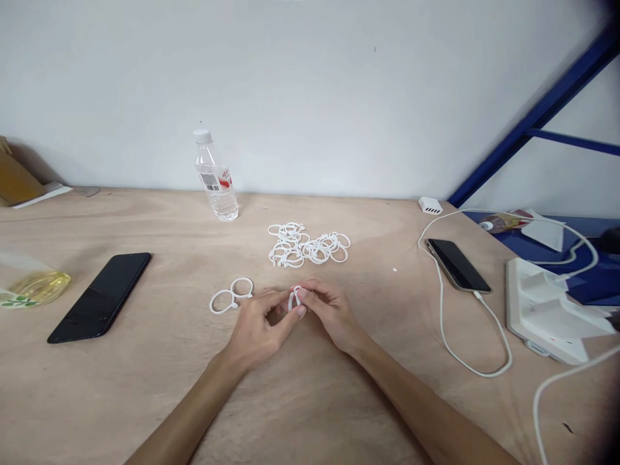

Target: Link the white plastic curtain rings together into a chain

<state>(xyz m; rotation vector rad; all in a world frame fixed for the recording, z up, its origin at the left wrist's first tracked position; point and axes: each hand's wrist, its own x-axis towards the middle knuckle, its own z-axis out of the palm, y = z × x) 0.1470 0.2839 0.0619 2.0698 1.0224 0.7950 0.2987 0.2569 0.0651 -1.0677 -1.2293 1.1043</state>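
Both hands meet over the middle of the table, pinching one white plastic ring point(291, 301) between them. My left hand point(261, 326) is closed on its left side, with thumb and forefinger at the ring. From the other side my right hand point(332, 310) grips the ring's top with thumb and fingers. Fingertips cover much of the ring, so its clasp cannot be made out. Just left of my left hand lie two white rings point(223, 301) side by side, touching. Beyond the hands is a loose pile of several white rings point(310, 247).
A water bottle point(216, 177) stands near the wall. A black phone point(101, 297) and a bottle of yellow liquid point(36, 287) lie at left. On the right are a charging phone point(458, 265), its white cable point(442, 323), a power strip point(547, 310) and a small white adapter point(430, 205).
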